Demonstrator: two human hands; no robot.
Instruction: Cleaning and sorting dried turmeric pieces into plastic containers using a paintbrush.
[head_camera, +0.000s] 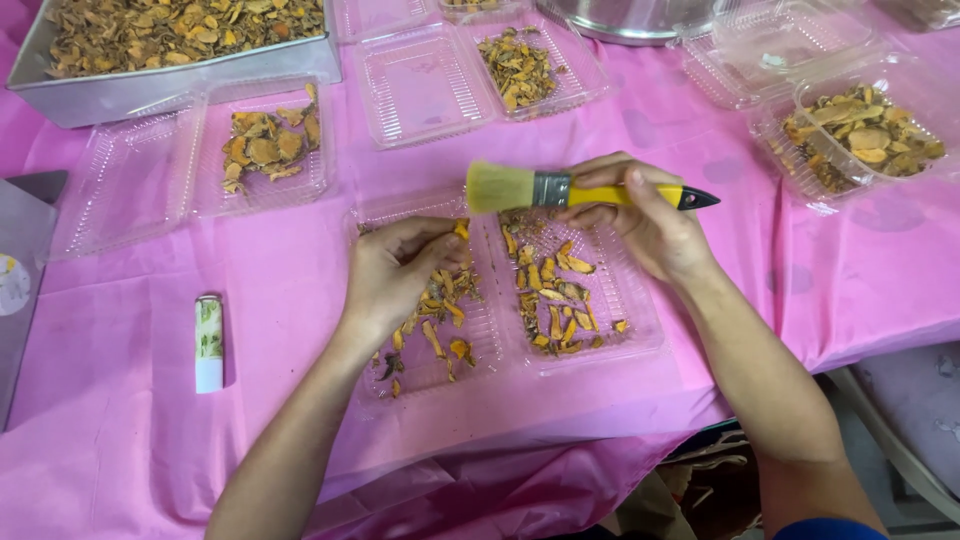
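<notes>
A pink tablecloth (120, 440) covers the whole work surface. At eleven o'clock a big metal tray (180, 75) sits heaped with dried orange-yellow slices, and the rim of a steel bowl (630, 22) shows at twelve. Clear hinged plastic boxes lie scattered around: one at ten o'clock (190, 165) with a few slices in its right half, one just past twelve (470, 75) with slices on its right side, and a fuller pair at two o'clock (860, 125). Dead centre lies the open clamshell box (510, 300), dried slices (550, 295) spread through both halves. The left hand (395, 275) rests over its left half, fingers curled and pinching at a slice, hiding part of that compartment. The right hand (645, 215) hovers over the box's upper right edge, closed around the yellow handle of a paintbrush (575, 190), whose pale bristles point toward nine o'clock above the box. At eight o'clock, well apart from the hands, lies a small white-and-green tube (208, 343).
</notes>
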